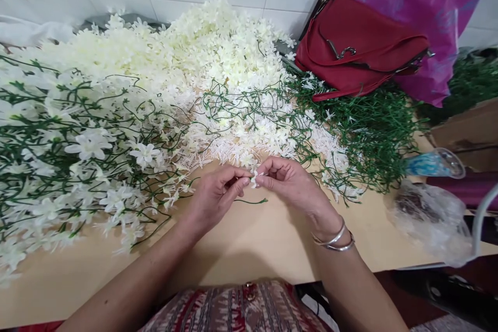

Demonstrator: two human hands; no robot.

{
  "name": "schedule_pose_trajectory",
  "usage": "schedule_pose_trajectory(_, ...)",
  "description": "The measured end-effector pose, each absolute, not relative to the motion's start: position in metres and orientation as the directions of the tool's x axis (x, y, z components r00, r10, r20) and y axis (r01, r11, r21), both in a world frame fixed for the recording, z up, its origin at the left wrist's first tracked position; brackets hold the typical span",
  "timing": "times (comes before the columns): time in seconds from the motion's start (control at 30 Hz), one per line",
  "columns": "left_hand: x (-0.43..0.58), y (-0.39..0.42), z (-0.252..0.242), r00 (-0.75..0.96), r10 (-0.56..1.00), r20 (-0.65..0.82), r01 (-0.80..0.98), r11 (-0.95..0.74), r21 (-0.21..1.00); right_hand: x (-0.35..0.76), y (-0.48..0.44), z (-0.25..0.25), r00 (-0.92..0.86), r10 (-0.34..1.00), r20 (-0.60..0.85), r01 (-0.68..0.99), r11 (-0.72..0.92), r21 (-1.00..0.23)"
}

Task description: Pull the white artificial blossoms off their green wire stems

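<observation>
In front of the white flower heap (218,52), a small white blossom (254,179), partly hidden, was pinched between left fingers (235,187) and right fingers (269,182), tips closed. Right of the heap: a red handbag (361,36) lay, contents unseen; a clear plastic bag (447,231) held something dark.

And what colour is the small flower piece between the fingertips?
The flower piece is white, seen in the head view.
</observation>
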State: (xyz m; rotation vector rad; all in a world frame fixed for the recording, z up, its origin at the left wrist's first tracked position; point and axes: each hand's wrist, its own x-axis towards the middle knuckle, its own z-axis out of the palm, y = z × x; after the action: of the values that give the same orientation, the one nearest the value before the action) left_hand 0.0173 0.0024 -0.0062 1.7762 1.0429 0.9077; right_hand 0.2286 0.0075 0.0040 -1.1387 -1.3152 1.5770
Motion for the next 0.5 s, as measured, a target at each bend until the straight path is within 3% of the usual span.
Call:
schedule_pose_trajectory(0.33,0.0157,0.0002,-0.0076,0.406,0.905,0.125,0.376,-0.290,0.880,0.2222,0.0064,-0.0014,-0.291,0.946,-0.145,0.048,-0.137,-0.989)
schedule_pose_trajectory(0.5,0.0176,0.0012,-0.0094,0.381,0.918,0.109,0.305,-0.237,0.922,0.2239,0.0088,0.0004,-0.280,0.951,-0.132,0.014,-0.133,-0.991)
